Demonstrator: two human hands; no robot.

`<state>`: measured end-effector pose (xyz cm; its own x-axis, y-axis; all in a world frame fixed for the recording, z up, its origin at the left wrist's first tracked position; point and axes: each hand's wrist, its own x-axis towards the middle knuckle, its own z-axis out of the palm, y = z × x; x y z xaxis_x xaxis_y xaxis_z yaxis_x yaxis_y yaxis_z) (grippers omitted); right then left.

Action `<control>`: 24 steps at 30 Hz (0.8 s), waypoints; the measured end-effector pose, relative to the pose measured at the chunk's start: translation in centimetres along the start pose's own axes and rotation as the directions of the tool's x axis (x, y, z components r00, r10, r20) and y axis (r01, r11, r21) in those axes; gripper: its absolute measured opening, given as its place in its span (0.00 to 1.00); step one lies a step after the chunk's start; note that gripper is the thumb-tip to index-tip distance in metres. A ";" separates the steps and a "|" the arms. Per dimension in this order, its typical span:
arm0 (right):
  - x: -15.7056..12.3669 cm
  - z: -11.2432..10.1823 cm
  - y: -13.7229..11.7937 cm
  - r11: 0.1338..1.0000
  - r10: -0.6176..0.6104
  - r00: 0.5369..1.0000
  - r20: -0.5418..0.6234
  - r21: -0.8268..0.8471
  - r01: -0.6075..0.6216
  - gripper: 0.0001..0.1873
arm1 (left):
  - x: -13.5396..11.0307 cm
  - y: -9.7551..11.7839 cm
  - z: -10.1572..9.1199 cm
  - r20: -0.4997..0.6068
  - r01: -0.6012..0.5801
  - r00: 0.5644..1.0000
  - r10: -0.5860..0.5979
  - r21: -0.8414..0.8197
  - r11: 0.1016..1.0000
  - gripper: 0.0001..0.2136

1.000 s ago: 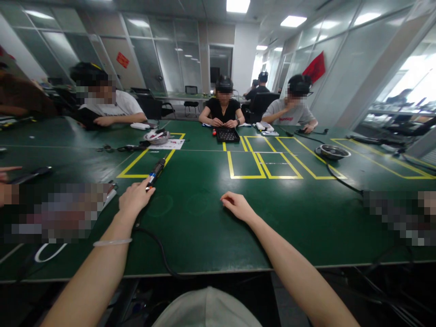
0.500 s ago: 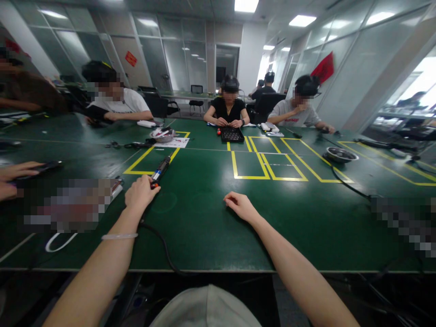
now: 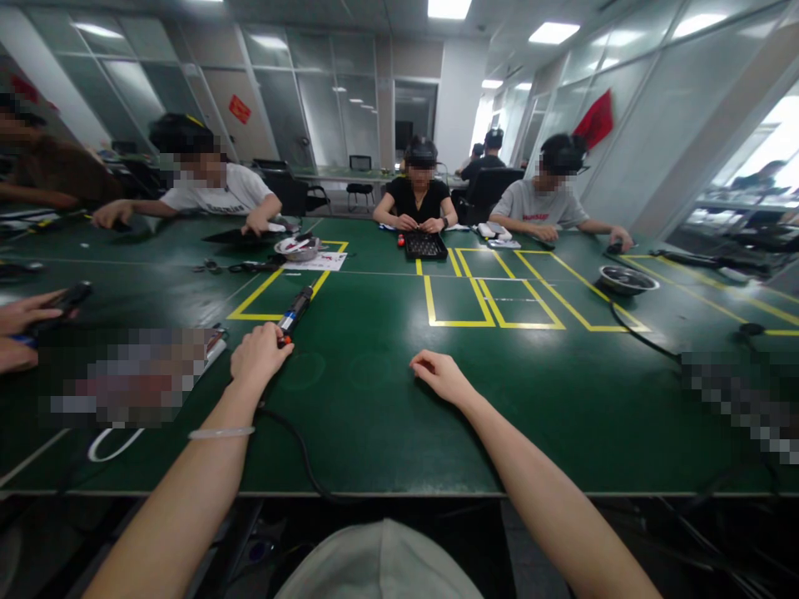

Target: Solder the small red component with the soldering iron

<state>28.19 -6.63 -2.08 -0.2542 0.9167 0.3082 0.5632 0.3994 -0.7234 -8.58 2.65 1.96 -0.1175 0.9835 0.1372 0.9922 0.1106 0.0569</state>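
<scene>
My left hand [image 3: 257, 356] is wrapped round the grip end of an electric screwdriver [image 3: 297, 309], black with blue and orange parts. The screwdriver lies low over the green table [image 3: 355, 441] and its nose points away from me, up and to the right. From below the hand a black cord [image 3: 302, 453] runs down to the table's near edge. To the right, my right hand [image 3: 442, 376] rests on the table with its fingers curled in, and nothing shows in it. A clear bangle circles my left wrist.
Yellow tape outlines [image 3: 462, 323] mark the table ahead. A metal bowl [image 3: 627, 281] stands at right, a small basket [image 3: 298, 247] at far left-centre. Co-workers sit around; one works over a black tray [image 3: 425, 247]. At left, another person's hands [image 3: 31, 320] hold a dark tool.
My hands and the screwdriver stay nearly still. The co-worker at upper left has lowered a dark flat object to the table and stretched out an arm. The right-hand co-worker's hand has come down to the table.
</scene>
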 end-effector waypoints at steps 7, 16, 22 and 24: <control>0.0 0.0 0.1 1.000 0.001 1.000 0.005 -0.005 -0.001 0.09 | 0.3 -0.3 0.4 -0.001 -0.007 1.000 0.007 -0.020 1.000 0.16; 0.1 0.0 0.0 1.000 0.005 1.000 0.012 -0.013 -0.005 0.09 | 0.4 -0.5 0.8 -0.030 -0.016 0.999 0.015 -0.012 1.000 0.16; 0.1 0.0 0.0 1.000 0.013 1.000 0.020 -0.023 -0.012 0.09 | 0.7 -0.7 1.2 -0.065 -0.014 0.998 0.011 -0.045 0.999 0.17; 0.1 0.0 0.1 1.000 0.010 1.000 0.020 -0.026 -0.010 0.09 | 0.7 -0.7 1.3 -0.084 -0.004 0.996 -0.001 -0.059 0.998 0.17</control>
<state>28.18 -6.51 -2.14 -0.2639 0.9204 0.2884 0.5859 0.3905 -0.7101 -9.34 3.40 0.73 -0.1218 0.9680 0.2196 0.9885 0.0983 0.1148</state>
